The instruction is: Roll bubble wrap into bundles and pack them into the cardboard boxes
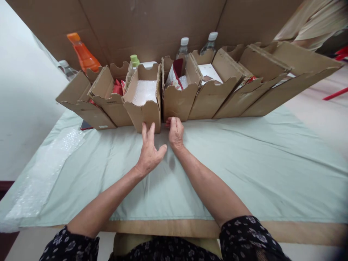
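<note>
Several open-topped cardboard boxes stand in a row across the table. My left hand (150,149) has its fingers stretched out, their tips touching the lower front of a narrow cardboard box (145,115) that juts a little forward of the others. Bubble wrap (146,92) fills this box. Beside its lower right edge is my right hand (176,132), fingers curled in near the foot of the neighbouring cardboard box (179,103). What those fingers hold, if anything, is hidden. That neighbouring box contains a red and white package (174,77).
Behind the boxes stand an orange bottle (85,56), a clear bottle (183,46) with a white cap and a tall cardboard panel (160,29). A bubble wrap strip (45,174) lies left on the pale green cloth (217,181). Part of another person (315,21) shows at upper right.
</note>
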A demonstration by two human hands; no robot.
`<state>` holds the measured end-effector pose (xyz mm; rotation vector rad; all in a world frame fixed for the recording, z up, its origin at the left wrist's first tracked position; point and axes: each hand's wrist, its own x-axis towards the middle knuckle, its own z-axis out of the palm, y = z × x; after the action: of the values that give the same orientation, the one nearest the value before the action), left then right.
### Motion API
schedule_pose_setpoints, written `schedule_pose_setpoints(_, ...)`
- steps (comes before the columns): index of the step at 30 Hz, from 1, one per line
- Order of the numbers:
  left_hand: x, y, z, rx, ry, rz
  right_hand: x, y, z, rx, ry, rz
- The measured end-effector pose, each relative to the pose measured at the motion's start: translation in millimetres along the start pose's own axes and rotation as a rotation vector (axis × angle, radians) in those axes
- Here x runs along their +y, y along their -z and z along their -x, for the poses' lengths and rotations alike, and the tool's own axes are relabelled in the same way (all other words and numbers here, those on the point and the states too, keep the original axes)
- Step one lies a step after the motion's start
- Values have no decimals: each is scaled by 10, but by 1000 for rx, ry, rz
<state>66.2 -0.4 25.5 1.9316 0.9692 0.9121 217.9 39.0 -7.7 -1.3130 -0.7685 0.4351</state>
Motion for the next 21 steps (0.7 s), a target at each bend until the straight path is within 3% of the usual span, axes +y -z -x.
schedule_pose_setpoints(7, -158, -268, -396, 30, -61, 12, 78, 20, -51, 12, -20, -28)
schedule_pose_setpoints(13, -251, -271, -494, 36, -71, -21, 111, 34, -50, 5, -7, -26)
schedule_pose_setpoints(16, -294, -148, -348, -32, -72, -128, 116, 28, -61, 0, -2, -8)
schedule_pose_setpoints(21, -338, 253, 231, -369, -147, -491, 49, 37, -19, -44, 36, 43)
